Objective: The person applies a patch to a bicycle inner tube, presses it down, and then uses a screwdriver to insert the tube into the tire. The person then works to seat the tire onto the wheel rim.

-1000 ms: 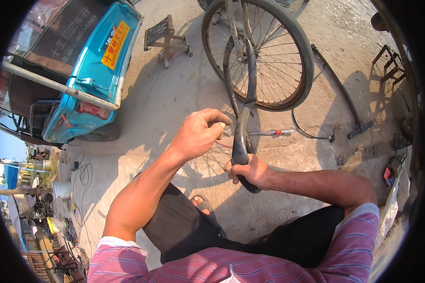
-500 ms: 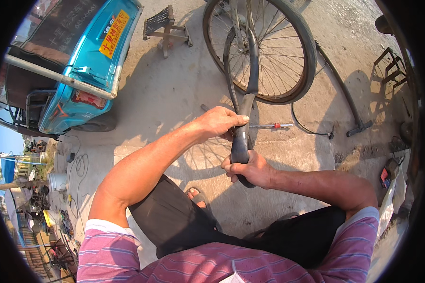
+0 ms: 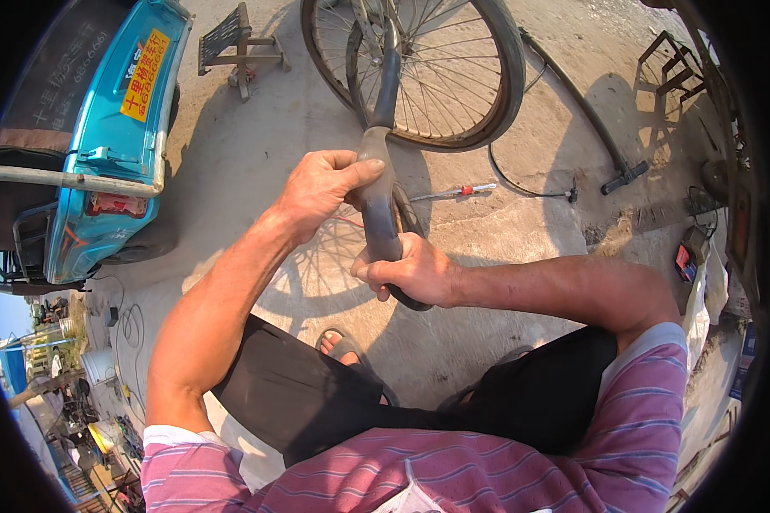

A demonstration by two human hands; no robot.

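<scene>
A long black rubber inner tube [image 3: 375,192] is suspended above the pale concrete ground [image 3: 231,188], its far part laid across the near edge of a spoked bicycle wheel with a dark tyre [image 3: 509,81]. Its left edge is pinched between thumb and fingers by the bare left hand [image 3: 327,190]; nearer the body, its near bend is gripped in the curled bare right hand [image 3: 417,270].

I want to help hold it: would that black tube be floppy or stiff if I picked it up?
Probably floppy: the black tube curves round below the right hand. It likely squashes easily too, looking broad and flattened near the left hand.
</scene>
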